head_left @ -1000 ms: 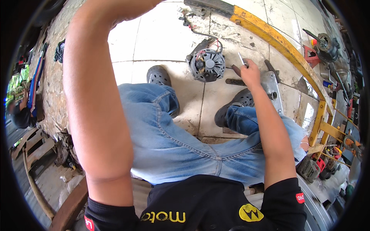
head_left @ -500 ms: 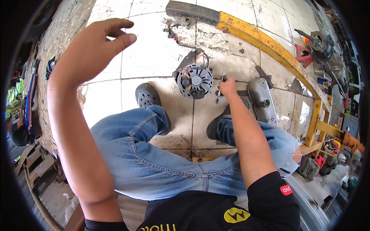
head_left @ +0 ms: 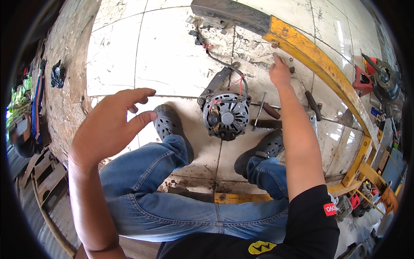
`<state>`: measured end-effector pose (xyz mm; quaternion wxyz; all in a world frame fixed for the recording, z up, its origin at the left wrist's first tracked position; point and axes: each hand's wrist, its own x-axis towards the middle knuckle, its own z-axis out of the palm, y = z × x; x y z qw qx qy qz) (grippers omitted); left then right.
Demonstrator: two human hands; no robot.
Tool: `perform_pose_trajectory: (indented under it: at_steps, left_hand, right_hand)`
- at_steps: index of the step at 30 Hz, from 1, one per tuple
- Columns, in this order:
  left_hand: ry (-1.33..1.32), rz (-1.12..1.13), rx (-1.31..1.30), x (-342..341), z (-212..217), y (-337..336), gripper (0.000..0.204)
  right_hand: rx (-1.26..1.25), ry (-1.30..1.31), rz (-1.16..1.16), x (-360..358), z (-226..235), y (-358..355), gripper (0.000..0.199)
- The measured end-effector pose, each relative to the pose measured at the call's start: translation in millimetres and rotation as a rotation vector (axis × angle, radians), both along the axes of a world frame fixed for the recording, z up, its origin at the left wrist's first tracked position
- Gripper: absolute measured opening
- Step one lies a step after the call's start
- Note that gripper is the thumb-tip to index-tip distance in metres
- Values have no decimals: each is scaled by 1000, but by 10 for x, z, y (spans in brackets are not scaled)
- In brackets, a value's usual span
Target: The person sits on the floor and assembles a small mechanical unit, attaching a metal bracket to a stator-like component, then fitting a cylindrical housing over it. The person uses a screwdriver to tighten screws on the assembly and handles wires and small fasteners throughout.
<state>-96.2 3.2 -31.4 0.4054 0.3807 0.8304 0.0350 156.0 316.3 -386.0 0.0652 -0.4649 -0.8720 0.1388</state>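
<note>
An alternator [head_left: 226,115] with a finned metal end sits on the tiled floor between my feet, its bracket and a dark wire harness [head_left: 224,62] stretching away from it. My left hand [head_left: 114,123] hovers at the left with thumb and fingers apart, holding nothing. Beyond the alternator, to its right, my right hand [head_left: 280,73] is low over the floor, forefinger stretched out and nothing visible in it. Small dark parts [head_left: 292,69] lie beside that hand. Nearer me are a thin metal rod [head_left: 259,111] and a brown-handled screwdriver [head_left: 271,111].
A yellow steel beam [head_left: 310,52] with a dark end arches over the far right. A dark-handled tool [head_left: 313,105] lies near a metal cover [head_left: 312,115] partly hidden by my forearm. My shoe [head_left: 269,144] stands close by. Machine parts [head_left: 384,80] crowd the right edge.
My right hand has left the thin rod, which now lies on the floor, and moved farther away and right. My left hand has come lower. The view has shifted.
</note>
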Motion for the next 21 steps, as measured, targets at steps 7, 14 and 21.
perform_pose_trajectory:
  at_steps: [7, 14, 21]
  left_hand:
    - [-61, 8, 48, 9, -117, -41, 45]
    - [60, -181, 137, 49, -230, -159, 43]
    - [183, -348, 240, 174, -227, 165, 42]
  right_hand:
    - [-69, -221, 94, -249, -84, 59, 32]
    - [-135, 126, 50, -239, 26, -144, 21]
    - [-281, 262, 280, -8, 1059, -882, 28]
